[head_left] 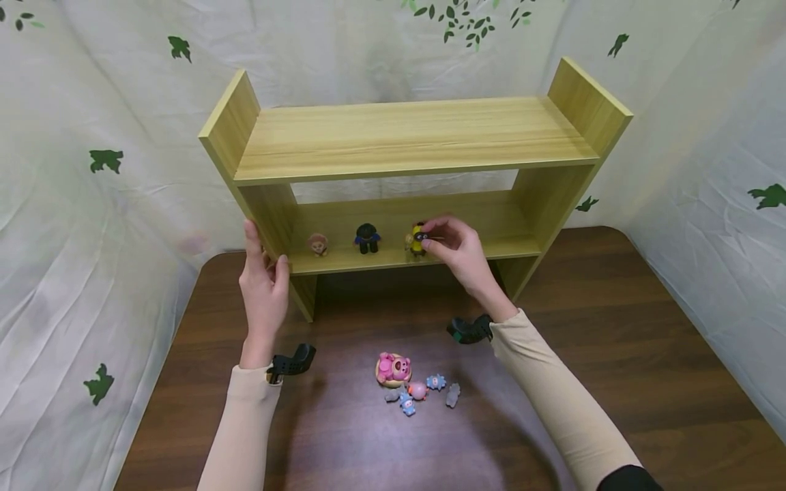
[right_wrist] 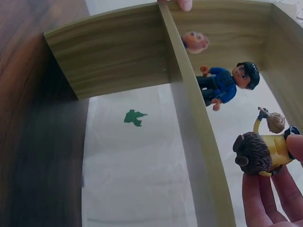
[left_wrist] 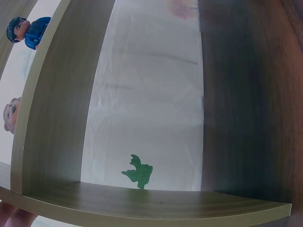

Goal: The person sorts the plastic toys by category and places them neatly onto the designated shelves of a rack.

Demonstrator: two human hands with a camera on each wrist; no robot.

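The right hand point(head_left: 457, 252) pinches a small yellow and dark figure point(head_left: 418, 239) at the middle shelf, right of centre. In the right wrist view the yellow figure point(right_wrist: 270, 152), with brown fur-like texture, is between thumb and fingers. A dark-haired figure in blue point(head_left: 367, 238) stands on the shelf point(head_left: 393, 259) to its left, and a small pinkish-brown figure point(head_left: 318, 244) farther left. The left hand point(head_left: 264, 293) touches the left side panel of the wooden rack, fingers extended; only fingertips point(left_wrist: 19, 218) show in the left wrist view.
On the brown table point(head_left: 344, 450) lie a pink bear point(head_left: 394, 369) on a round base, a round pink toy point(head_left: 417, 391) and several small blue and grey pieces point(head_left: 436, 382). The rack's top board point(head_left: 405, 136) spans above the hands. White cloth with green leaf shapes hangs behind.
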